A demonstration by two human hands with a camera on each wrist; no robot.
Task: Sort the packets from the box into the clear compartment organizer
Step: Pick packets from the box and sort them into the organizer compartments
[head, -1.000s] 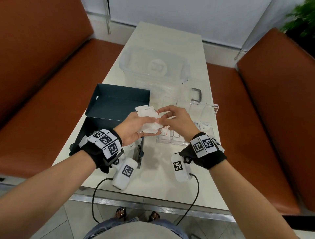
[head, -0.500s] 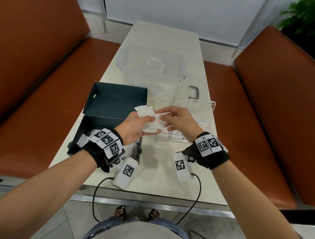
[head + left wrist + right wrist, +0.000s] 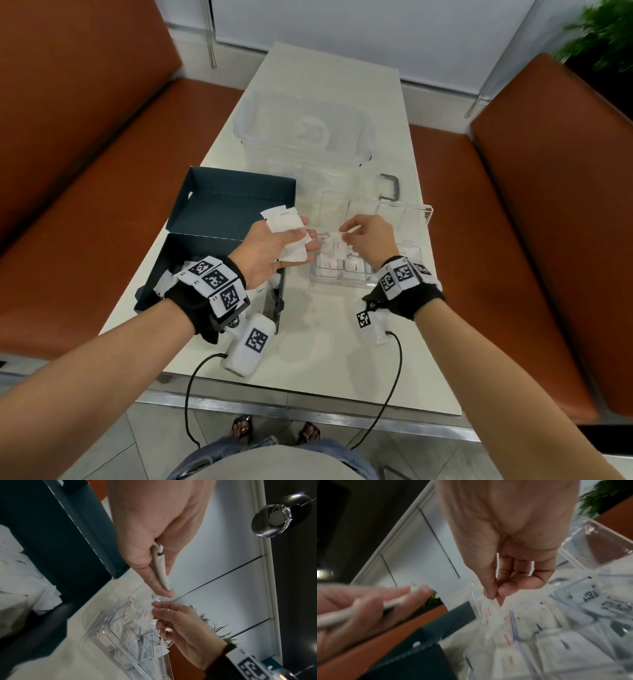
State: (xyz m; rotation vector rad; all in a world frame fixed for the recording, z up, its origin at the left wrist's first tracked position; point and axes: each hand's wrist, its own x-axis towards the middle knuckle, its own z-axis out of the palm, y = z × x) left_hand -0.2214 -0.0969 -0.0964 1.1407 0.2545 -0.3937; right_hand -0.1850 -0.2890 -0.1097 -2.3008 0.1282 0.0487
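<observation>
My left hand (image 3: pixel 270 251) kept a small stack of white packets (image 3: pixel 286 236) clamped between its thumb and the flats of its fingers, palm turned up, so the spare ones stayed fanned and easy to pick from while the other hand did the placing. I held that stack just to the left of the clear compartment organizer (image 3: pixel 342 279), over the gap between it and the dark box (image 3: pixel 219 209), which lay open under and behind my left wrist with more packets inside. My right hand (image 3: pixel 368 240) hung directly over the organizer's near-left cells, thumb and forefinger pinching the top edge of a single red-printed packet (image 3: pixel 493 612), the other fingers loosely curled out of the way; a hold by the top edge let the packet hang straight down, which I judged the easiest way to drop it between the thin walls. Its lower end already dipped toward a cell that held other red-marked packets, while the cells beyond my right fingers held black-printed ones. The organizer's lid stood open on the far side of my right hand, with a large clear tub (image 3: pixel 303 135) farther back on the desk (image 3: pixel 308 359). Half a second before, both hands had been touching at the stack as I peeled this packet off; now they were apart, the right carried across over the organizer and the left drawn slightly back.
</observation>
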